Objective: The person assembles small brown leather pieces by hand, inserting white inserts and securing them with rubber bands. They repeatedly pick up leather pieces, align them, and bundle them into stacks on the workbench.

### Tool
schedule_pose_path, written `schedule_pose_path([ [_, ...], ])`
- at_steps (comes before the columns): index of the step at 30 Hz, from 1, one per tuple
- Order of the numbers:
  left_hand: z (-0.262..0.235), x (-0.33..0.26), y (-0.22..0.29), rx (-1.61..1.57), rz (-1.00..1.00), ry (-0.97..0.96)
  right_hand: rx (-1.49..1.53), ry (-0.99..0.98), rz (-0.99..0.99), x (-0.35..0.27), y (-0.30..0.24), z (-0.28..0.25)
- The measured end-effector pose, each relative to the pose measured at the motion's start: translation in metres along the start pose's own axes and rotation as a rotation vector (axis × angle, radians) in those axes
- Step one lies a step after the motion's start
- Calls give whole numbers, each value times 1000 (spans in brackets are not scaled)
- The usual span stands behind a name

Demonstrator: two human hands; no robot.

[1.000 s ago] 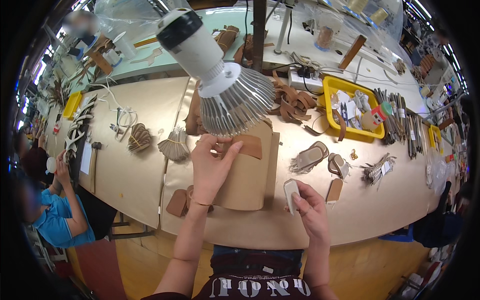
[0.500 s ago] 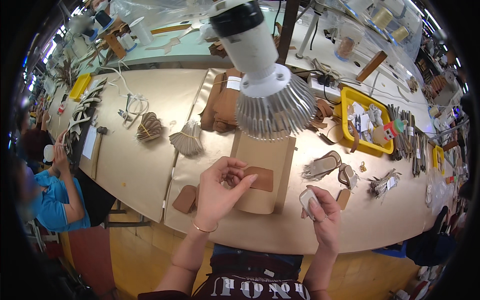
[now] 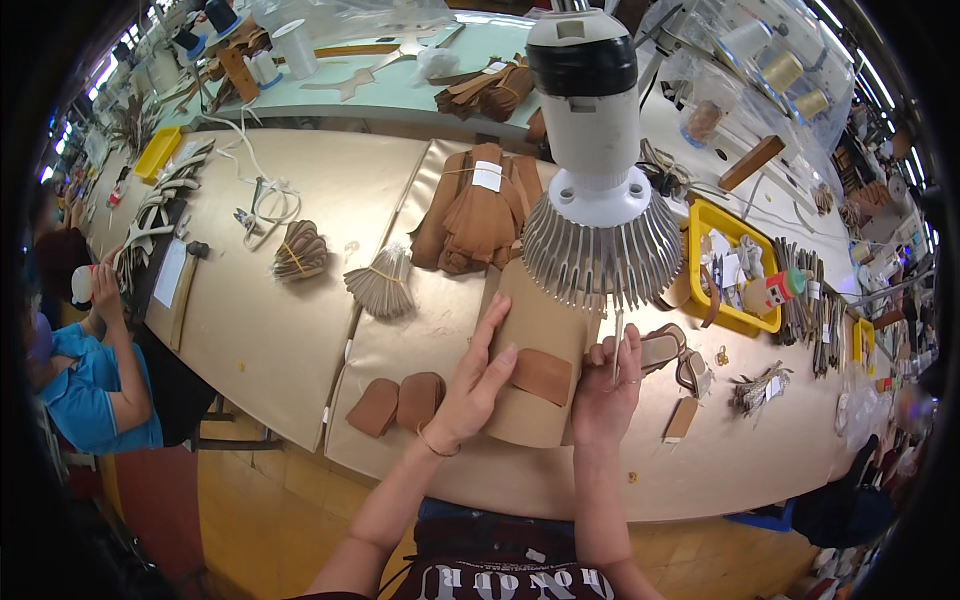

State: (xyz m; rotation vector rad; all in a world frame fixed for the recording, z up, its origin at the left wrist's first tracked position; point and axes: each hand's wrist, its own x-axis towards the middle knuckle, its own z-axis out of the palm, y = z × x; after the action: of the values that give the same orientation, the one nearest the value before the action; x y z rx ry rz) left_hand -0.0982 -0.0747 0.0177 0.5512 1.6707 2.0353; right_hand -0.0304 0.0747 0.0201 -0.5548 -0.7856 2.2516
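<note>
A tan cardboard-like sheet (image 3: pixel 525 425) bows upward in front of me. On top of it lies a flat brown leather piece (image 3: pixel 543 377) with a darker lower edge. My left hand (image 3: pixel 472 388) grips the sheet's left side, its fingers along the edge and its thumb over the top, near the leather. At the sheet's right side my right hand (image 3: pixel 606 398) is closed on a small pale oblong block (image 3: pixel 618 345), seen edge-on. Part of that hand's grip is hidden. Two stacks of brown leather pieces, one nearer (image 3: pixel 420 398) and one farther left (image 3: pixel 373 407), lie beside my left wrist.
A ribbed metal lamp (image 3: pixel 603 240) hangs low over the sheet's far end. Behind are brown leather bundles (image 3: pixel 470 215) and a pale strip bundle (image 3: pixel 382 283). Far right stands a yellow basket (image 3: pixel 755 322) with a bottle. A person in blue (image 3: pixel 100 390) sits at left.
My left hand has moved from the leather piece to the sheet's left edge. My right hand has moved up and left to its right side. The sheet now bows and has shifted slightly right.
</note>
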Motion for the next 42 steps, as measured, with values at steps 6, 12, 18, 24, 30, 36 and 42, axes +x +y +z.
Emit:
schedule_pose_path([
  [6,27,-20,-2,84,60,-15,0,129,-52,-19,-14,-15],
  [12,29,-41,-3,372,441,35,-87,-74,212,-23,-57,-44],
  [18,10,-62,-2,800,583,-205,-418,-165,216,-35,-90,-45],
  [24,18,-75,-8,770,511,-157,-430,-250,214,-50,-87,-14],
  [30,30,-81,-16,720,478,-88,-657,-165,124,-65,-70,16],
  [36,38,-87,-19,610,428,-31,-715,-164,-44,-72,-59,25],
  [42,43,-88,-23,528,450,55,-894,-224,-113,-65,-59,26],
])
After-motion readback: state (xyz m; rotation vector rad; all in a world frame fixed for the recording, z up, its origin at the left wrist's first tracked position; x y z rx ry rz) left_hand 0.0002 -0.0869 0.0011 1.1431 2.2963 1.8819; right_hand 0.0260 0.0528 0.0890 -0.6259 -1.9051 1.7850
